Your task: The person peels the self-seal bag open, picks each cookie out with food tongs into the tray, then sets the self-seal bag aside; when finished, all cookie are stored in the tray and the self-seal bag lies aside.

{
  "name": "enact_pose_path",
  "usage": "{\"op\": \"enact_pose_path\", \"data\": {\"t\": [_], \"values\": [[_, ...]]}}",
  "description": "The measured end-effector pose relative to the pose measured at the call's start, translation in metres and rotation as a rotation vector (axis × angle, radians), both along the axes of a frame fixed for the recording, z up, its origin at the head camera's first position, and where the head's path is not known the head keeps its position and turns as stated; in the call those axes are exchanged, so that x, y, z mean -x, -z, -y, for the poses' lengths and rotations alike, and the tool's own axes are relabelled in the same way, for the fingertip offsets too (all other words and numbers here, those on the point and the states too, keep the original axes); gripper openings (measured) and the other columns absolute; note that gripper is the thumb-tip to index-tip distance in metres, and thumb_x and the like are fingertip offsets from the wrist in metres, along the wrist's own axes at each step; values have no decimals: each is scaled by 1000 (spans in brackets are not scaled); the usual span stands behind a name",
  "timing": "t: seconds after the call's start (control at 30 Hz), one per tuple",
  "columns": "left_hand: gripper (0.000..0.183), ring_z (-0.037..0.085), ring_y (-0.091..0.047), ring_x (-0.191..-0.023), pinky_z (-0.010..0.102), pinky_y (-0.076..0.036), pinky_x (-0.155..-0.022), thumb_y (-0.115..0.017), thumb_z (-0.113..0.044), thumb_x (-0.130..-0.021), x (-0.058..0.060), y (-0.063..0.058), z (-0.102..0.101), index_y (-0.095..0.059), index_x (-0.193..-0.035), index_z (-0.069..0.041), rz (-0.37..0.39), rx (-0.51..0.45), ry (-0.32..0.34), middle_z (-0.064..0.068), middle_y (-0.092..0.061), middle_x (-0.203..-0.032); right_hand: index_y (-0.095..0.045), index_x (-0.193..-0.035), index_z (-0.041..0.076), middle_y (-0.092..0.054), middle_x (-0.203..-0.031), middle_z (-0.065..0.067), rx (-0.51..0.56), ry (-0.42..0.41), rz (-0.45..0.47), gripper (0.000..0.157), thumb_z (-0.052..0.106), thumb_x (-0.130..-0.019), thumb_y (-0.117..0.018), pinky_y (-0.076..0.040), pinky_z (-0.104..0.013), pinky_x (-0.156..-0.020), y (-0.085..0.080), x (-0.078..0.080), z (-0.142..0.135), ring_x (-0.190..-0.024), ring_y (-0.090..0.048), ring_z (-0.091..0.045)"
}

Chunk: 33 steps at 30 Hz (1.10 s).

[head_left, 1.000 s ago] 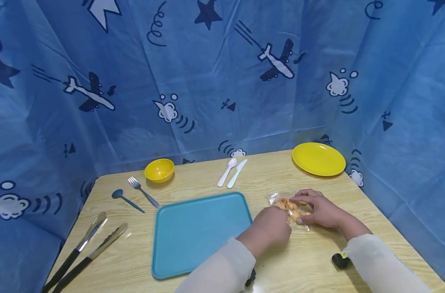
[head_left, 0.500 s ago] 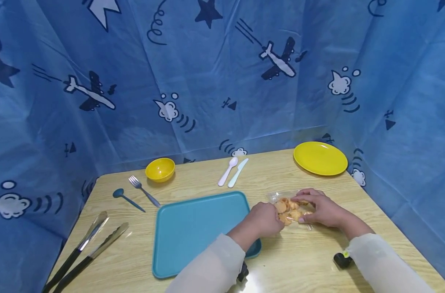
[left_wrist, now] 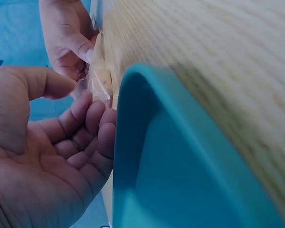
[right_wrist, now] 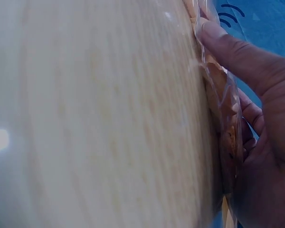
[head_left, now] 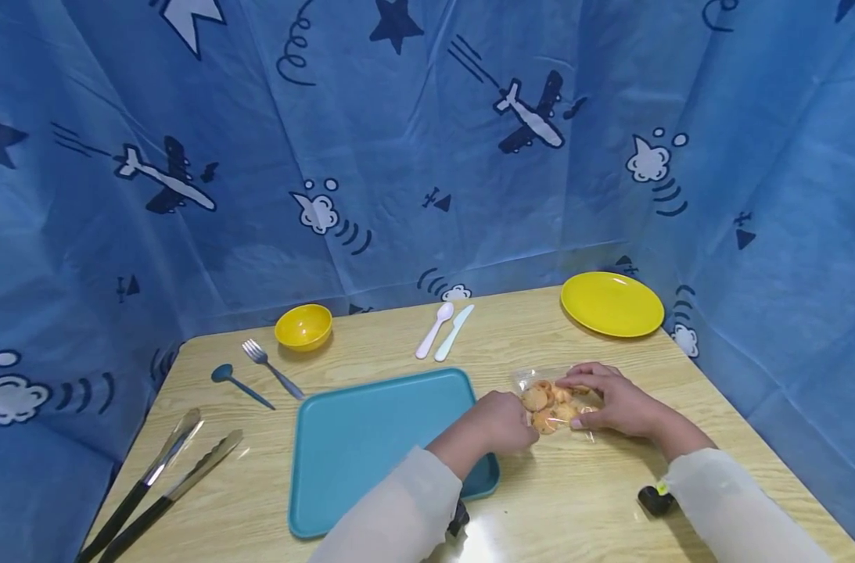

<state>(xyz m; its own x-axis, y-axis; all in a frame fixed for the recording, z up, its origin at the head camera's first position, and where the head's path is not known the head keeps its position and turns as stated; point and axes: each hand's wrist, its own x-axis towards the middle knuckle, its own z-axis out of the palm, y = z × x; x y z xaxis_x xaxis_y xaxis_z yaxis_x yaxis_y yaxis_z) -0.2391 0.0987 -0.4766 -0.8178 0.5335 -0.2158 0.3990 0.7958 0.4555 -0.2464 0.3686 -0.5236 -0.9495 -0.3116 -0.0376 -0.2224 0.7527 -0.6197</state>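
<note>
A clear plastic bag (head_left: 548, 405) of round golden cookies lies on the right half of the wooden table. My left hand (head_left: 499, 422) pinches the bag's left edge between thumb and fingertip; the left wrist view shows the clear film (left_wrist: 81, 86) there, with the other fingers curled below. From the right, my right hand (head_left: 616, 400) grips the bag, thumb on the near side and fingers on the far side. The right wrist view has this thumb pressed on the crinkled plastic (right_wrist: 218, 90). Part of the bag is hidden under the right hand.
A teal tray (head_left: 378, 446) lies left of the bag, partly under the left forearm. Behind are a yellow bowl (head_left: 303, 328), pink spoon (head_left: 436, 330), pale green knife (head_left: 454, 332) and yellow plate (head_left: 612, 304). Tongs (head_left: 163, 485), a fork (head_left: 272, 368) and a blue spoon (head_left: 241, 385) lie left.
My left hand has drawn back leftward from over the bag to its left edge, and more cookies show. The right hand stays in place on the bag.
</note>
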Motion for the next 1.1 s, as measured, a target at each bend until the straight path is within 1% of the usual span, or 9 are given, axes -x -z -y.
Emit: {"op": "enact_pose_path", "data": {"t": [0.13, 0.23, 0.37, 0.5, 0.6, 0.67, 0.83, 0.97, 1.1], "values": [[49, 15, -49, -54, 28, -42, -53, -64, -47, -95, 5, 0, -9, -54, -56, -18, 39, -9, -57, -4, -49, -57, -65, -138, 30, -47, -149, -10, 12, -7, -2, 65, 41, -78, -88, -26, -70, -113, 0, 0, 0, -141, -33, -41], [50, 16, -55, -64, 30, -46, -58, -64, -60, -93, 10, 1, -17, -66, -71, -15, 52, -5, -100, -2, -60, -70, -65, -137, 32, -47, -149, -9, 13, -7, 0, 65, 43, -78, -88, -26, -70, -113, 1, 0, 0, -141, -33, -40], [56, 14, -58, -72, 30, -49, -65, -66, -69, -87, 14, 5, -31, -73, -91, -13, -24, 56, -102, -1, -66, -82, -65, -137, 30, -48, -149, -8, 18, -8, -9, 65, 43, -78, -88, -26, -69, -113, -1, 0, 0, -141, -34, -40], [50, 13, -63, -81, 29, -53, -72, -69, -63, -87, 16, 10, -44, -76, -96, -14, -157, 155, -66, -2, -69, -90, -65, -138, 29, -48, -148, -8, 34, -10, 1, 65, 42, -78, -88, -25, -70, -113, -3, -2, -1, -141, -34, -41], [34, 14, -64, -81, 29, -53, -72, -72, -47, -88, 16, 10, -49, -75, -90, -13, -185, 177, -59, -1, -70, -91, -65, -138, 30, -47, -149, -8, 27, -3, 15, 64, 42, -79, -87, -24, -71, -114, -4, -2, -3, -141, -33, -41], [23, 15, -62, -76, 29, -52, -68, -72, -35, -88, 17, 7, -46, -74, -85, -13, -159, 156, -75, 0, -69, -89, -65, -138, 30, -47, -149, -8, 24, -1, 17, 64, 41, -79, -87, -24, -70, -115, -5, -1, -1, -142, -32, -41], [14, 17, -56, -67, 29, -47, -57, -71, -23, -87, 20, 3, -38, -69, -81, -10, -44, 56, -150, 2, -64, -83, -65, -137, 32, -47, -149, -7, 28, 17, 32, 63, 38, -78, -88, -23, -69, -116, -6, 1, 2, -142, -32, -40], [16, 19, -52, -60, 30, -43, -50, -70, -20, -85, 23, 6, -32, -64, -73, -12, 22, -4, -202, 3, -60, -75, -65, -137, 32, -48, -149, -8, 16, 2, 17, 64, 40, -78, -88, -25, -69, -115, -4, 1, 1, -141, -33, -40], [23, 18, -49, -55, 30, -41, -48, -67, -23, -88, 25, 8, -28, -61, -68, -13, 41, -20, -211, 3, -57, -69, -65, -137, 32, -47, -150, -8, 3, 13, 18, 64, 40, -78, -88, -24, -69, -115, -3, -1, -2, -142, -33, -41]]}}
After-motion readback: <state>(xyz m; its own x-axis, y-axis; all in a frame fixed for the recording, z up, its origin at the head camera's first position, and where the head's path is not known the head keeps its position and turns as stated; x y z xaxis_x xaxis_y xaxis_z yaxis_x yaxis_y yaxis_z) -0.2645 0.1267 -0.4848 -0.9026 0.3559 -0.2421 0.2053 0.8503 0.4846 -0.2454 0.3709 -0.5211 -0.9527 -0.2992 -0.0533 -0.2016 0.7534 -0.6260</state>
